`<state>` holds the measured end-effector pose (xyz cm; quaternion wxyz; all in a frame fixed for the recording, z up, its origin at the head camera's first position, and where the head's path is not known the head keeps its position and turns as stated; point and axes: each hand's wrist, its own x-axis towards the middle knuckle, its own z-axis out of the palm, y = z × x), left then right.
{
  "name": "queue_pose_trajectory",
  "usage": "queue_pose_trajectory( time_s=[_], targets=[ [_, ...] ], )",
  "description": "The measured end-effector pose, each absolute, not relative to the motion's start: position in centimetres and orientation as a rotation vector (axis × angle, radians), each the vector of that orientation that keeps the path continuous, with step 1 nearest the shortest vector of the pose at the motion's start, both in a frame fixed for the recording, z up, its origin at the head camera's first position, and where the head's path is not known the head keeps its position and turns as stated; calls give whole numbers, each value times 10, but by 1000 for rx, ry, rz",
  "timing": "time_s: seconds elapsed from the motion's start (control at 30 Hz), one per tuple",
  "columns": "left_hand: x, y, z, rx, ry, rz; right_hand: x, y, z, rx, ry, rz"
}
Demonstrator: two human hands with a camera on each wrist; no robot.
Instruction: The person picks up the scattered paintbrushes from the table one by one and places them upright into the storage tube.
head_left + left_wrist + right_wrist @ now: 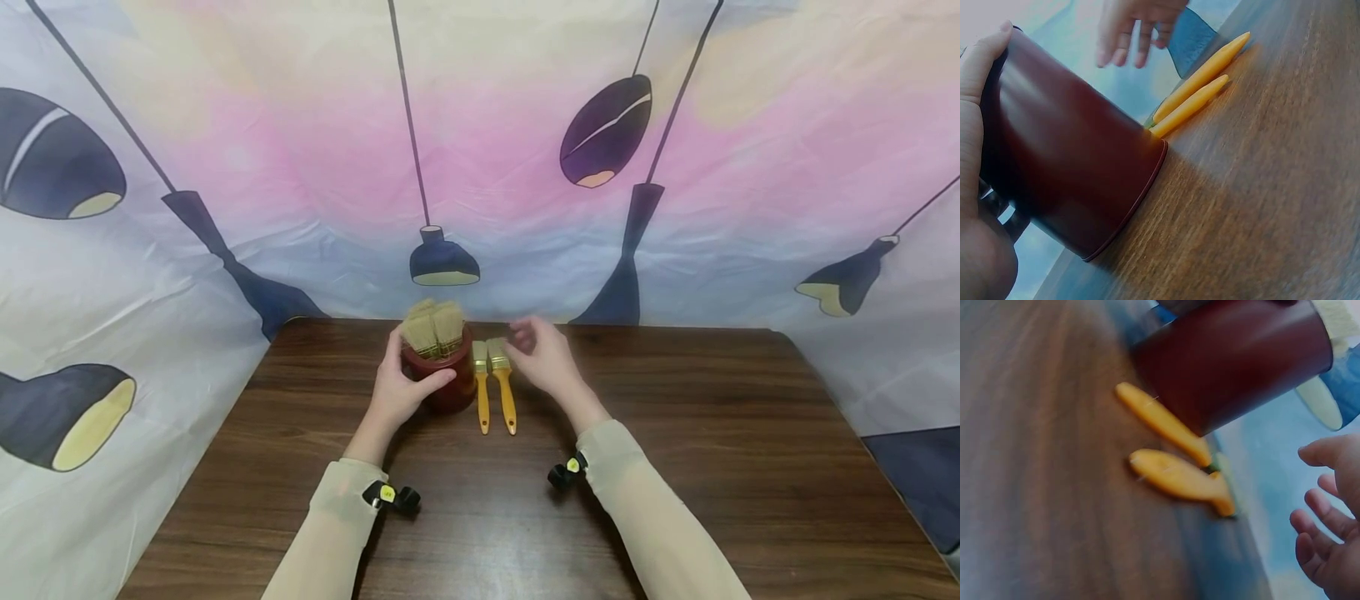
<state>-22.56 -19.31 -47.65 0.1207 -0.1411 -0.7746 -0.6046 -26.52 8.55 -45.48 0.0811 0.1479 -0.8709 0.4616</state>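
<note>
A dark red cylindrical holder (pixel 448 392) stands on the table, several paintbrushes (pixel 435 329) in it with pale bristles up. My left hand (pixel 402 385) grips the holder from its left side, thumb across the front; the left wrist view shows the fingers wrapped at its upper wall (pixel 1066 144). Just right of the holder, two paintbrushes with yellow handles (pixel 507 408) lie side by side on the table, bristles pointing away from me. Above and to the right of them is my right hand (pixel 546 357), its fingers loosely bent and holding nothing in the right wrist view (pixel 1329 519).
The brown wood-grain table (pixel 690 467) reaches back to a hanging cloth (pixel 510 192) printed with dark lamps. Each sleeve cuff carries a small black wrist camera, one on the left (pixel 393 497) and one on the right (pixel 566 472).
</note>
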Motion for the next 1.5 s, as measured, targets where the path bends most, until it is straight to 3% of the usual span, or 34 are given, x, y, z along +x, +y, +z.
queue_pose_trajectory(
  time_s=[0.43, 1.5],
  targets=[
    [-226, -195, -478, -406, -2268, -1776, -243, 84, -484, 174, -2840, 1274],
    [-225, -194, -476, -399, -2271, -1795, -241, 130, -479, 175, -2966, 1139]
  ],
)
